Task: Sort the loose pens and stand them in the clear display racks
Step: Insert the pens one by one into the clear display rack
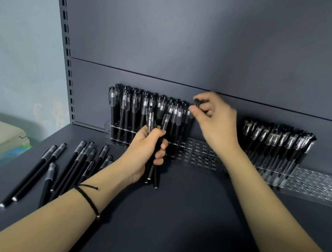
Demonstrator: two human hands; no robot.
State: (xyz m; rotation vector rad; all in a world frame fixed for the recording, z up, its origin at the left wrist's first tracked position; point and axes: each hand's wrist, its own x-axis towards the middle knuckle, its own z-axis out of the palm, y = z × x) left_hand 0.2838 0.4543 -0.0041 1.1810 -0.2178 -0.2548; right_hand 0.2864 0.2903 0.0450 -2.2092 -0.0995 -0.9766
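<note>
Right hand [216, 122]: raised at the back panel [193, 44], thumb and fingertips pinched on the cap end of one pen [197, 102], at the right end of the filled rows. Whether its tip is seated in a hole cannot be told.
Left hand [142, 154]: fist closed round a bundle [150, 120] of a few pens, held upright in front of the left rack.

Counter [179, 223]: dark, matte; carries everything below.
Left rack [199, 154]: clear, against the panel; its left part is packed with standing pens [135, 111], its right part shows open holes.
Right rack [318, 185]: clear, partly filled with leaning pens [276, 141]; free holes at its right end.
Loose pens [70, 165]: a scatter lying flat on the counter at left, some overlapping.

Handling, as judged: pens are light, stiff and smooth, liable to roll or slide out of a slack bundle. Best taken near the cap, between thumb and fingertips, one at a time, and lowered straight. The racks look light and may shift if nudged.
</note>
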